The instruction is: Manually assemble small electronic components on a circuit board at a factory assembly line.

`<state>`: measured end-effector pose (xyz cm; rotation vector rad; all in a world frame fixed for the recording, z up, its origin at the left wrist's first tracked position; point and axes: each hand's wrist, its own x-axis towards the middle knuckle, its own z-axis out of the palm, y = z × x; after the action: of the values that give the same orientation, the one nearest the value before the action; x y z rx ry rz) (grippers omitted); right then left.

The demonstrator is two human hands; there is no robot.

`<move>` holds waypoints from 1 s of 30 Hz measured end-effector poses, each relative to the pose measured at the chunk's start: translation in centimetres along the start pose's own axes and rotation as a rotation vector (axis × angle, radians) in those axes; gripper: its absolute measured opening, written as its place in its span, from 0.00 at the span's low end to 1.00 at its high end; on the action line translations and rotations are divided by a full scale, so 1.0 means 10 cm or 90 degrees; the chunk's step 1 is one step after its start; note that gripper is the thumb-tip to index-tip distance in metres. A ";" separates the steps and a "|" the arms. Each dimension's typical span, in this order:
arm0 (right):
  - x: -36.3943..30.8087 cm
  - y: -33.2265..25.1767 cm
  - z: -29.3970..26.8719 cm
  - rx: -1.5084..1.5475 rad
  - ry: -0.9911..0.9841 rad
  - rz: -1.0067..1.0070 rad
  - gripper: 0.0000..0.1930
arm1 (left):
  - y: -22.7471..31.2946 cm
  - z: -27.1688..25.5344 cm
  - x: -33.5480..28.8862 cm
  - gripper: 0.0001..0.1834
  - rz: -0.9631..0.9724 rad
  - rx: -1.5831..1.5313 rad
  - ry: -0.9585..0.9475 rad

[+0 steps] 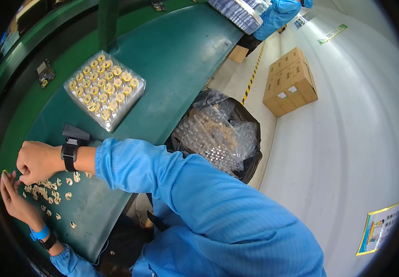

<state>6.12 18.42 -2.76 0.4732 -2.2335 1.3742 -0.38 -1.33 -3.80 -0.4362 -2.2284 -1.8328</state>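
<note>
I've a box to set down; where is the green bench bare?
Widest free patch: dark green bench between the square clear tray of yellow-rimmed parts and the stack of bluish clear plastic trays. Another: between that tray and the blue right sleeve. Crowded: small cream curved pieces scattered by the left hand and right hand.

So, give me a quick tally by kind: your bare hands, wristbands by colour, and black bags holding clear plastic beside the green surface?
Left hand and right hand: 2
Blue wristband: 1
Black wristbands: 2
Black bag: 1
Total: 6
</note>
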 end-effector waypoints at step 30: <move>0.06 -0.13 -0.15 -0.137 0.134 -0.264 0.08 | 0.48 0.08 -0.14 0.13 -0.200 -0.424 -0.252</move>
<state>6.62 19.19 -0.82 0.6386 -1.9447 0.9162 2.65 0.20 -0.09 -0.6289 -1.9182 -2.8814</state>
